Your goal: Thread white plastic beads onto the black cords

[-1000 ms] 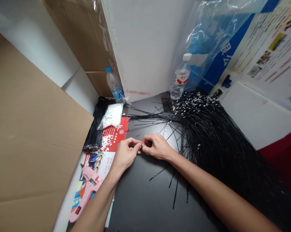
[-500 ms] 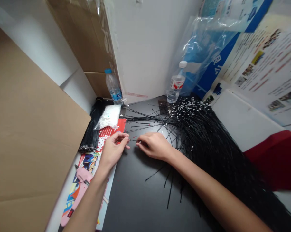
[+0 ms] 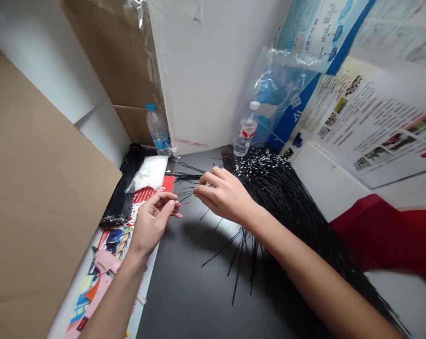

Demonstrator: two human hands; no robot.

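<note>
My left hand (image 3: 154, 220) is above the edge of the red and white printed sheet (image 3: 169, 182), thumb and fingertips pinched together. A thin black wire (image 3: 185, 198) runs from these fingertips toward my right hand (image 3: 224, 194). The right fingers are closed in a pinch above the dark tabletop (image 3: 184, 263); whatever they hold is hidden. Behind and beside the right hand spreads a large heap of black wires (image 3: 290, 202), many with small white ends. A few wires reach across toward the sheet.
A bag of small white pieces (image 3: 150, 173) and a bundle of black wires (image 3: 119, 197) lie at left, with a pink glue gun (image 3: 102, 278) nearer. Two water bottles, one blue-capped (image 3: 158, 132) and one white-capped (image 3: 246, 132), stand at the back. A cardboard panel (image 3: 39, 202) borders the left.
My right hand has risen and moved farther back, away from the left fingertips. The left hand keeps its pinch. The whole view has shifted slightly.
</note>
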